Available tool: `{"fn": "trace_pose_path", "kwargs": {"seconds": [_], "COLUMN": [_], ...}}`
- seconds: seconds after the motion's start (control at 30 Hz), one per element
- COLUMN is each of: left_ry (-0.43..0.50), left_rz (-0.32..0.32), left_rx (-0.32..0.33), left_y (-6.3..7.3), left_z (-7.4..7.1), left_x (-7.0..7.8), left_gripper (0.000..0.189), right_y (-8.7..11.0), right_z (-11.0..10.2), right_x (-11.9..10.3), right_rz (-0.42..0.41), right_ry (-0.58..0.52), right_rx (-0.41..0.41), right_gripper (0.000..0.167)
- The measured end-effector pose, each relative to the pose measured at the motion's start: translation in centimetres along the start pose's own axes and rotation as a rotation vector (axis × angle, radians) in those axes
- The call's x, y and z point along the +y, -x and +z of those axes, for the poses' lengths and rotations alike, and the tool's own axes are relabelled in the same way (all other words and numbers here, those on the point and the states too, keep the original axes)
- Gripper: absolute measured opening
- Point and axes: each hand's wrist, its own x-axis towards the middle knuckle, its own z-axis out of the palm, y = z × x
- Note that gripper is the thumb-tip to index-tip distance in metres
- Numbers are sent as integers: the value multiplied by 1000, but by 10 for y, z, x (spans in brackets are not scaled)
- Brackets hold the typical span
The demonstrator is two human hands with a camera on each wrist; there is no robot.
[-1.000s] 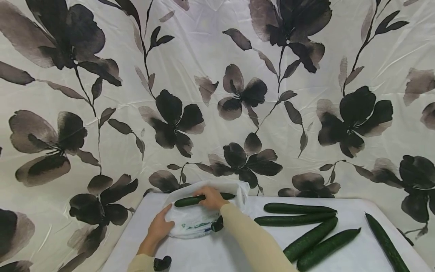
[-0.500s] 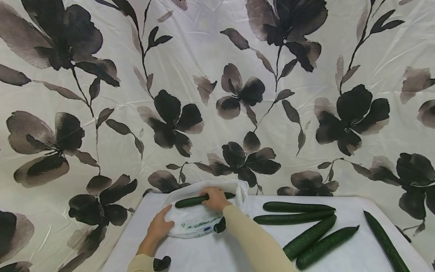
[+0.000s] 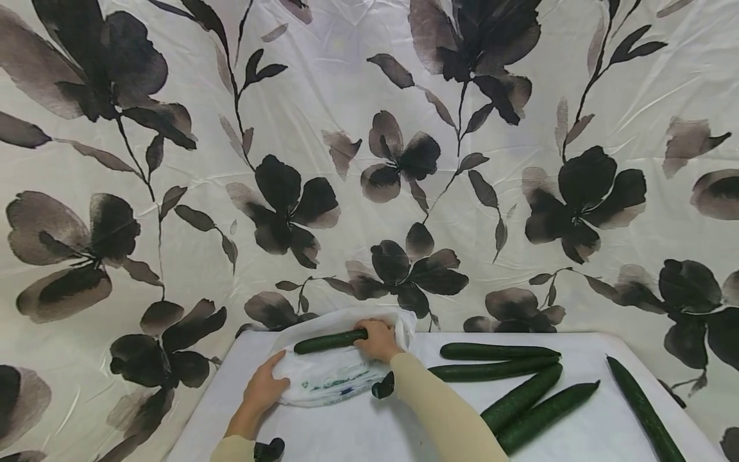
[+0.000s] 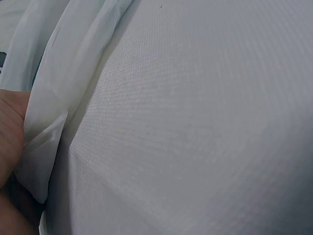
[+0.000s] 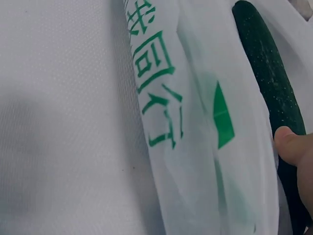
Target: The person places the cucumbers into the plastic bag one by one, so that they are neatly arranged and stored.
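A white plastic bag with green print lies at the table's far left part, its mouth spread. In it rests a dark green cucumber, also visible as a speckled cucumber in the right wrist view. My right hand holds the cucumber near its right end, the thumb lying against its skin; the fingers beyond are mostly hidden. My left hand grips the bag's left edge. In the left wrist view, a fold of the bag passes between thumb and fingers.
Right of the bag lie several loose cucumbers: one at the back, one just before it, two slanting ones nearer the front, and a separate cucumber at the far right. A flowered cloth hangs behind the white table.
My right hand has slid rightward along the cucumber, which stays in about the same place in the bag. The left hand keeps its place on the bag. The head view has shifted slightly.
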Motion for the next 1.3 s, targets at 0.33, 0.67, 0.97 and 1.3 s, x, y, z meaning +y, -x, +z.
{"fn": "trace_pose_path", "kwargs": {"seconds": [0.33,0.67,0.97,1.3], "left_ry": [-8,-5,-15,-35], "left_rz": [-12,-22,-19,3], "left_rx": [-9,-10,-10,-8], "left_y": [2,0,1,-2], "left_z": [3,8,10,6], "left_x": [3,4,2,1], "left_gripper": [70,68,68,69], "right_y": [7,12,22,33], "right_z": [-4,-20,-38,-63], "right_x": [3,3,-4,-14], "right_rz": [1,-23,-86,-193], "right_ry": [-55,0,-57,-237], "right_rx": [49,39,14,-62], "right_gripper": [31,33,29,22]}}
